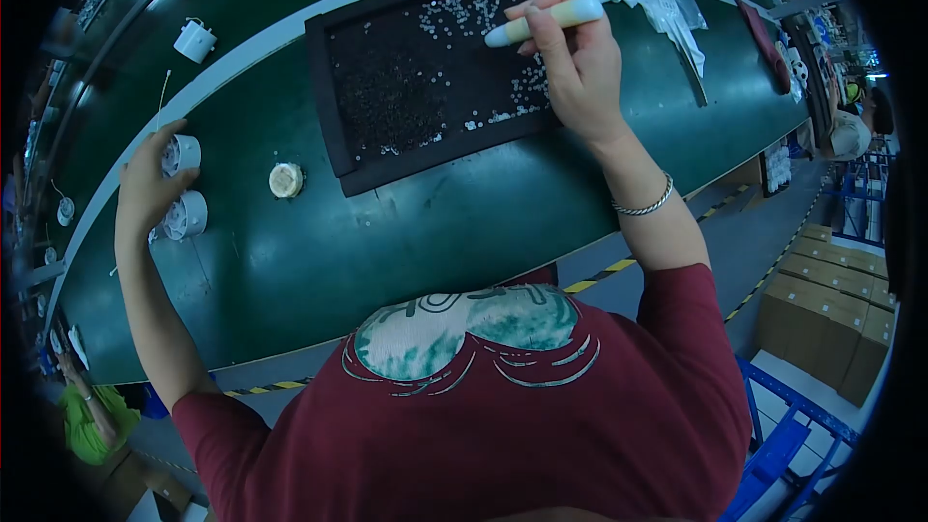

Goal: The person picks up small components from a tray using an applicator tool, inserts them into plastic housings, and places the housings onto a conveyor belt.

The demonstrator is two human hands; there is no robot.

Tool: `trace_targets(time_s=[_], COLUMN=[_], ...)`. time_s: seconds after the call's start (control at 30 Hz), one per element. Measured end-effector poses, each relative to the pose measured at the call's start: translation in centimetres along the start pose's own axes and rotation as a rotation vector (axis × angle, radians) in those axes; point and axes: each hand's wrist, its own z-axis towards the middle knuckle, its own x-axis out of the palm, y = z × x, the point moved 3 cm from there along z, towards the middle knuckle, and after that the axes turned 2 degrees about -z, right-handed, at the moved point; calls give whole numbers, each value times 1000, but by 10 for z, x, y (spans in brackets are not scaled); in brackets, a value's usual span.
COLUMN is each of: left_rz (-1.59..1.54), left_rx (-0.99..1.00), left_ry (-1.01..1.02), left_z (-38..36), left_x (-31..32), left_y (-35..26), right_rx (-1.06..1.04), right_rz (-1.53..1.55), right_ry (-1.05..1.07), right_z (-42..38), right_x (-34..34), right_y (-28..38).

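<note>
My right hand [585, 77] is closed around a thick, pale yellow pen-like tube [541, 23], held tilted over a black tray [396, 179]. The tube's light blue tip points left and down. In the tray lie many small dark pieces [382, 101], such as screws, and small shiny round bits [454, 14]. At the left, my left hand [150, 184] curls its thumb and fingers round a white ring-shaped housing [184, 156]. Just below it, a second white housing [187, 216] stands near my wrist.
A small round cream-coloured pot [286, 180] sits between my left hand and the tray. A white block with a cord [195, 41] stands beyond the pale curved rail. Clear plastic bags [667, 14] lie at the right. Cartons [822, 314] are stacked on the floor; other people work at both sides.
</note>
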Motion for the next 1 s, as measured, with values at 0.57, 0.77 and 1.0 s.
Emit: trace_targets(time_s=[0.57, 0.77, 1.0], left_rz=[-194, -206, -207], left_rx=[157, 176, 185], left_ry=[-214, -227, -239], left_z=[17, 18, 18], left_x=[26, 27, 28], left_y=[-108, -108, -108], right_rx=[-148, -145, -129], right_rz=[-102, -115, -77], right_ry=[-15, -15, -47], right_z=[10, 10, 9], right_x=[20, 21, 19], right_y=[0, -1, -5])
